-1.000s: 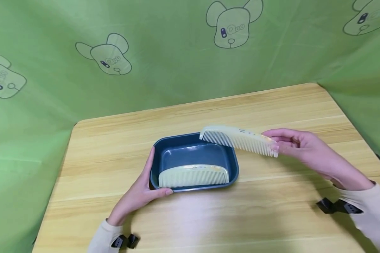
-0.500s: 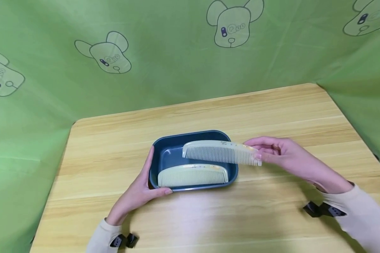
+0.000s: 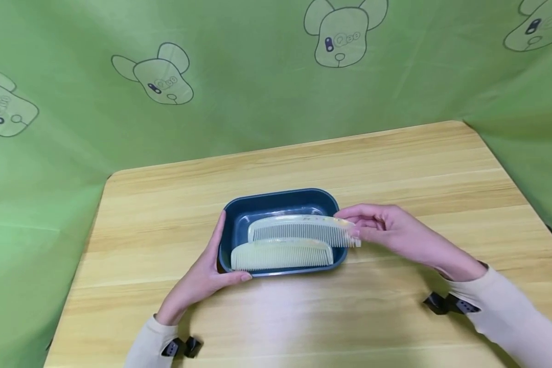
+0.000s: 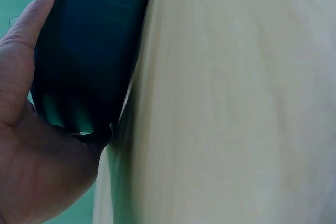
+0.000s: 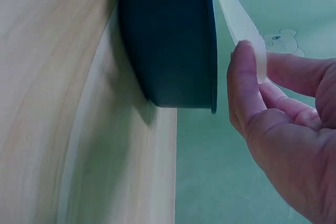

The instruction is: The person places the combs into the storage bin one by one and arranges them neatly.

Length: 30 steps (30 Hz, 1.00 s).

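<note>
My right hand (image 3: 379, 227) pinches the right end of a pale cream comb (image 3: 299, 230) between thumb and fingers. In the head view this comb slants over a dark blue rectangular box (image 3: 276, 195), its teeth facing me. A matching comb (image 3: 280, 255) lies inside along the near wall, overlapped by the held one in this view. My left hand (image 3: 204, 273) rests against the box's near left corner, with the thumb straight along the front and the fingers up the left side. The right wrist view shows the held comb (image 5: 236, 17) tilted above the box's rim.
The box stands on a light wood table (image 3: 165, 204) with rounded far corners. Behind and beside the table hangs a green cloth (image 3: 248, 102) printed with bear heads. A black device (image 3: 451, 304) is strapped at each wrist over the pale sleeves.
My right hand has brought its comb leftward and toward me, from beyond the box's far right corner to over the box beside the other comb. The left hand and box have stayed in place.
</note>
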Motion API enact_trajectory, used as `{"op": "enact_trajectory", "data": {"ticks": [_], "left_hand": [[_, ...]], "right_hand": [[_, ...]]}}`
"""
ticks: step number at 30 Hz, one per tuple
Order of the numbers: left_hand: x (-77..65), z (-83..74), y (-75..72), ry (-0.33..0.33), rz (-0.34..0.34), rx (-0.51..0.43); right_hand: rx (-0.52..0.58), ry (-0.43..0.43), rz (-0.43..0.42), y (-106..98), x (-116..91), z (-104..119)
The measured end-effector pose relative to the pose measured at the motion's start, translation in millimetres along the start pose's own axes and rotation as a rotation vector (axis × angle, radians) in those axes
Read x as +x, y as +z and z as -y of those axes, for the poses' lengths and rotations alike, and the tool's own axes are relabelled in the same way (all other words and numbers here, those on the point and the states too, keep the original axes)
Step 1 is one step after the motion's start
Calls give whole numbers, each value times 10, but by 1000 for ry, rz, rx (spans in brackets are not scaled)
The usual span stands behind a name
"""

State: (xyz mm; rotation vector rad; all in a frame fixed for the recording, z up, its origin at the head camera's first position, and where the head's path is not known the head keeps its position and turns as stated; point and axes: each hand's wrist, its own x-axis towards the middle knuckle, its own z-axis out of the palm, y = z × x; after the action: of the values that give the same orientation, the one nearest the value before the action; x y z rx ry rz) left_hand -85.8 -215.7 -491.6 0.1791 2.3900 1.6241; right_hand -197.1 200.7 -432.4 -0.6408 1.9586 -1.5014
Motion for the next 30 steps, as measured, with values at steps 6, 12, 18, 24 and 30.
{"op": "enact_trajectory", "data": {"ticks": [6,12,18,24,30], "left_hand": [[2,-5,8,-1,2,-2],[7,-6,12,1,4,-8],[12,-7,9,8,8,-20],[19,-5,17,6,14,-21],[10,-9,14,4,9,-30]], "right_hand": [[-19,4,21,76,56,31],[-74,14,43,139,119,29],[-117,7,65,213,201,49],[-154,-30,74,274,238,59],[-181,-55,81,336,273,75]]}}
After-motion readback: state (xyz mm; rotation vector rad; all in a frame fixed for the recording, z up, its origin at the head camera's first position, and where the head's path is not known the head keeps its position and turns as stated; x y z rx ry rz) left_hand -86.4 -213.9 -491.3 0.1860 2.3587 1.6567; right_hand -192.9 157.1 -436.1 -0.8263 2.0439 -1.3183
